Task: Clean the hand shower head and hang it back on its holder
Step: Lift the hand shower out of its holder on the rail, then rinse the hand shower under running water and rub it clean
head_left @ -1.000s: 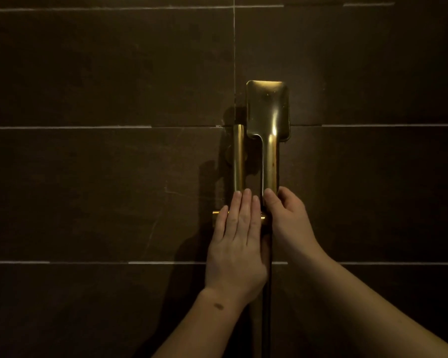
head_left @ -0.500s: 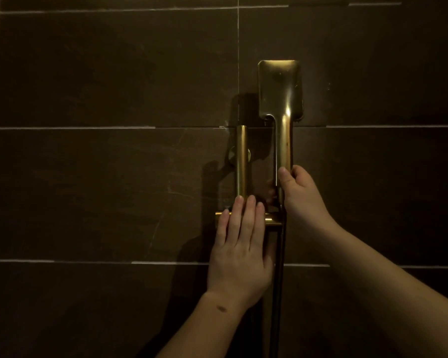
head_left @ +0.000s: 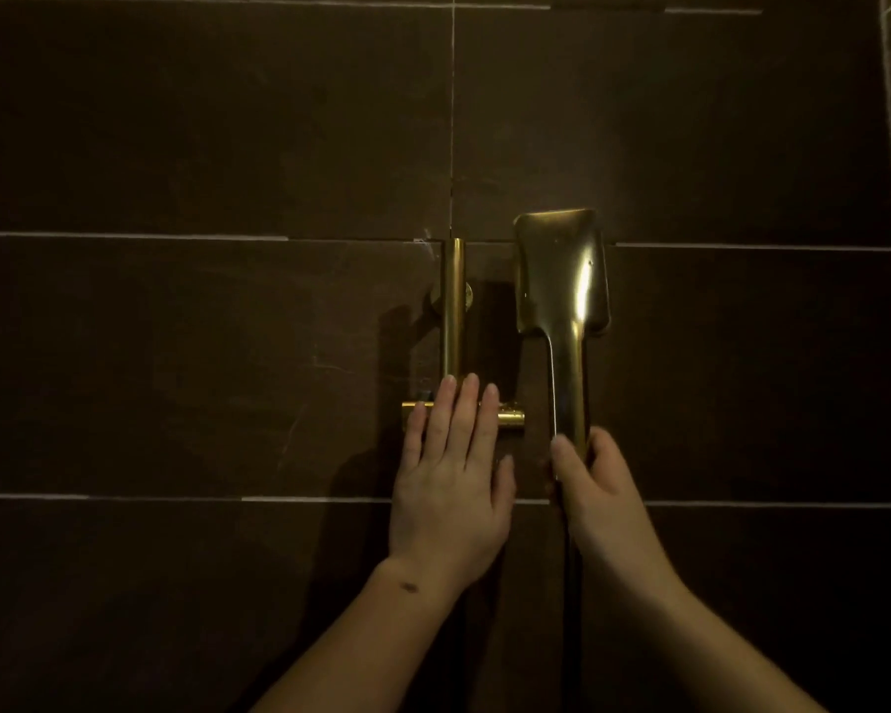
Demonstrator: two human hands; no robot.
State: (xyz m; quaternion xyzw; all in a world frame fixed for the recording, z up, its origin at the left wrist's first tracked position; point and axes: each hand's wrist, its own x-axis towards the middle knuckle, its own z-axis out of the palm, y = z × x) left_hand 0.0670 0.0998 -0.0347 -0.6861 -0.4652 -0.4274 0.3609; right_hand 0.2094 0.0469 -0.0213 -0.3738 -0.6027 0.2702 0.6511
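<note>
Shower head, holder — glossy brass-toned metal; tiles — matt.

Dark brown tiled wall, pale grout lines

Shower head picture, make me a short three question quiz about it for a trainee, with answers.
1. True or false: the shower head is seated in the holder.
2. Which hand grips the shower handle: A) left hand, B) right hand, C) both?
3. Fill in: the left hand lies flat with straight fingers over the ____.

Key: 1 false, it is held clear, to the right of the holder. 2 B. 3 holder, on the gold bar against the dark tiled wall.
</note>
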